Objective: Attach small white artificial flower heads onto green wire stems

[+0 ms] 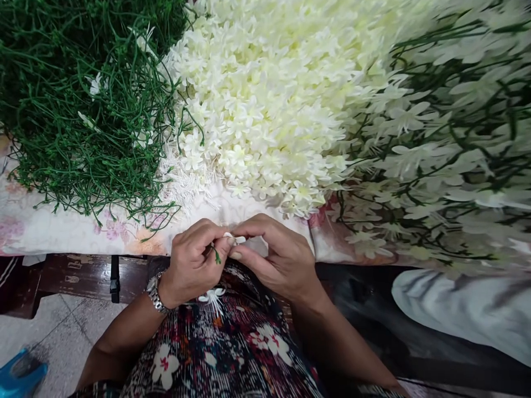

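Near the table's front edge, my left hand (194,260) is closed, with a green plastic stem (217,255) poking out between its fingers. A small white artificial flower (236,239) sits at its fingertips. My right hand (284,254) meets it there, thumb and forefinger pinched at the flower's petals. The fingers hide how flower and stem are joined. A loose white stamen piece (213,298) lies on the patterned clothing just below my hands.
A tangled heap of green stems (83,110) covers the table's left. Loose white petals (265,99) are piled in the middle, beside white stamens (188,182). Assembled white flowers (415,160) fill the right. A flowered cloth (232,210) covers the table; a blue object (22,376) stands on the floor.
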### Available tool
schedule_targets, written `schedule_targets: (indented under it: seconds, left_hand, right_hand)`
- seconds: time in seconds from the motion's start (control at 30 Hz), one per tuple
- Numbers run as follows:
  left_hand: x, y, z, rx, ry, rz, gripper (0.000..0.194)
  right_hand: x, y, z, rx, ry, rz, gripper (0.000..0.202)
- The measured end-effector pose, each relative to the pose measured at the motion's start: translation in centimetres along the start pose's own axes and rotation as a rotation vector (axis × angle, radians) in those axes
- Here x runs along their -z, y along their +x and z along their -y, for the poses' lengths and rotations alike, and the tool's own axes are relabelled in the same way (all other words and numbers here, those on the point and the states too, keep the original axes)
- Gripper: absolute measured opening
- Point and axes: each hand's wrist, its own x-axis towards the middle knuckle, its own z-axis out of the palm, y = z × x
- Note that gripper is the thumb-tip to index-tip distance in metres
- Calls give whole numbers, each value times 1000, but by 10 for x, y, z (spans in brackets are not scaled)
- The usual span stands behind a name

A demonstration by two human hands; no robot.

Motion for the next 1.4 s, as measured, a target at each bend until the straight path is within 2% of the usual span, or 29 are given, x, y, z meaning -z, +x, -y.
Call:
schedule_targets:
  seconds: [0.27, 0.43, 0.6, 0.73, 1.13, 1.3, 1.4]
  left_hand:
    - [3, -1, 3, 127, -128, 28, 11]
    - [3, -1, 3, 183, -174, 7, 12]
    - [7, 0, 3, 316, -373, 113, 19]
    - [10, -3, 4, 384, -453, 133, 18]
    - [14, -6, 1, 351, -410, 121, 17]
    - [14, -8, 0, 278, -389, 122, 14]
    - [14, -9, -2, 213, -353, 129, 18]
  right_hand:
    - [-4, -1, -2, -116, 203, 33, 3]
    - [-7, 2, -2, -152, 230, 102, 11]
    - [-9, 3, -3, -185, 266, 92, 7]
    - [-7, 2, -2, -168, 296, 76, 6]
    - [-9, 3, 4, -198, 300, 77, 13]
    - [-10, 0, 0, -185, 362, 92, 8]
    - [-13, 0, 0, -128, 289, 91, 6]
